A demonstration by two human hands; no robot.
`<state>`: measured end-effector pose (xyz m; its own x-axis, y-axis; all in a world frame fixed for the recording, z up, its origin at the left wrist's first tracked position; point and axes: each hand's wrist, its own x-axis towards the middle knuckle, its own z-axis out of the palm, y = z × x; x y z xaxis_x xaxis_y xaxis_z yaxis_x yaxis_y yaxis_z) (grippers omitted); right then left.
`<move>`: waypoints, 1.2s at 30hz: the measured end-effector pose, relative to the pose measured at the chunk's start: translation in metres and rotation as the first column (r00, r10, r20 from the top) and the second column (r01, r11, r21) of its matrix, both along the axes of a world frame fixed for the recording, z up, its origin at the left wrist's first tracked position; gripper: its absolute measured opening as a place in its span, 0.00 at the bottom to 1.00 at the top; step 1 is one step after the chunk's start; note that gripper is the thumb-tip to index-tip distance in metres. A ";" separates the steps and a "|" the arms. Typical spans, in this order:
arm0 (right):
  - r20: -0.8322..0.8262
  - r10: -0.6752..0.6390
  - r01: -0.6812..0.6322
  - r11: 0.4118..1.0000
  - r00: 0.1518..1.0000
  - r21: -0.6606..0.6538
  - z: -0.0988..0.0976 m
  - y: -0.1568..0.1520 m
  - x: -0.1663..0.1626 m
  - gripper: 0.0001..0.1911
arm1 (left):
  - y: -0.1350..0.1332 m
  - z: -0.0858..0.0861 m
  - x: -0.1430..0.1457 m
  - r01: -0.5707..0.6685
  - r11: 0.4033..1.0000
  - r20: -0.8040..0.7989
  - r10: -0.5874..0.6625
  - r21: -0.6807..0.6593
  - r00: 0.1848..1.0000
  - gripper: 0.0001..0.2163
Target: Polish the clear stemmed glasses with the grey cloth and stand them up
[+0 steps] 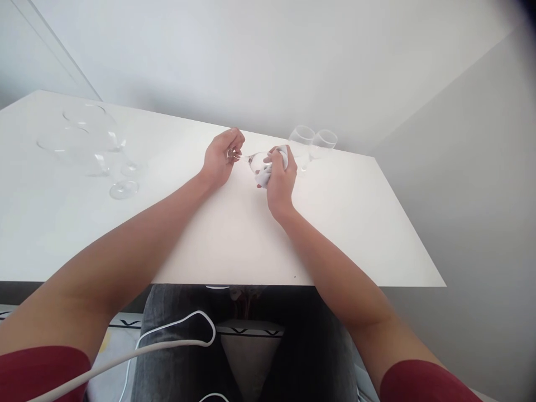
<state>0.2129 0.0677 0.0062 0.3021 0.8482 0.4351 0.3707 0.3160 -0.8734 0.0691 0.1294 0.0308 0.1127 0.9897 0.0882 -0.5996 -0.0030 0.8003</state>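
A clear wine glass [253,160] lies sideways between my hands above the far middle of the white table [209,234]. My left hand [221,157] is closed on its foot and stem end. My right hand [280,180] is closed round a light grey cloth [264,175] that is pressed against the bowl of the glass. Much of the bowl is hidden by the cloth and my fingers.
Two clear wine glasses [313,143] stand close together at the table's back edge, just right of my right hand. Two larger stemmed glasses [90,146] stand at the far left. A white cable [167,343] runs across my lap below the table's front edge.
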 end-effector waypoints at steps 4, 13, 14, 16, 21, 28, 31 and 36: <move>-0.009 -0.034 0.035 0.999 0.999 0.006 -0.008 0.002 -0.002 0.20 | 0.003 -0.004 -0.001 0.024 0.997 -0.062 -0.020 0.075 0.998 0.20; 0.548 -0.203 0.016 0.945 0.811 0.327 0.018 -0.015 -0.005 0.19 | 0.009 -0.008 -0.001 0.169 0.974 0.021 -0.167 -0.152 0.986 0.22; 0.542 -0.220 0.021 0.937 0.811 0.350 0.020 -0.016 -0.004 0.20 | 0.010 -0.007 -0.001 0.149 0.978 0.047 -0.143 -0.150 0.989 0.22; 0.532 -0.277 0.053 0.916 0.800 0.397 0.025 -0.015 -0.002 0.24 | 0.009 -0.003 -0.004 0.103 0.985 0.089 -0.092 -0.138 0.992 0.22; 0.446 -0.416 0.180 0.858 0.792 0.482 0.033 -0.011 -0.004 0.31 | 0.011 -0.003 -0.009 0.065 0.982 0.126 -0.043 -0.176 0.991 0.20; 0.561 -0.255 0.025 0.923 0.788 0.384 0.035 -0.016 -0.004 0.28 | 0.020 -0.011 -0.010 -0.058 0.989 0.097 0.071 -0.137 0.993 0.20; 0.604 -0.156 -0.038 0.954 0.782 0.296 0.033 -0.019 -0.002 0.28 | 0.020 -0.012 -0.009 -0.067 0.986 0.082 0.080 -0.150 0.993 0.21; 0.602 0.055 -0.165 0.978 0.796 0.129 0.034 -0.020 0.003 0.35 | 0.016 -0.007 -0.009 -0.083 0.983 0.068 0.095 -0.165 0.993 0.23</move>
<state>0.2158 0.0474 0.0402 -0.1527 0.7582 0.6340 0.7512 0.5059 -0.4240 0.0599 0.1452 0.0235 0.0226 0.9974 -0.0690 -0.6614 0.0667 0.7471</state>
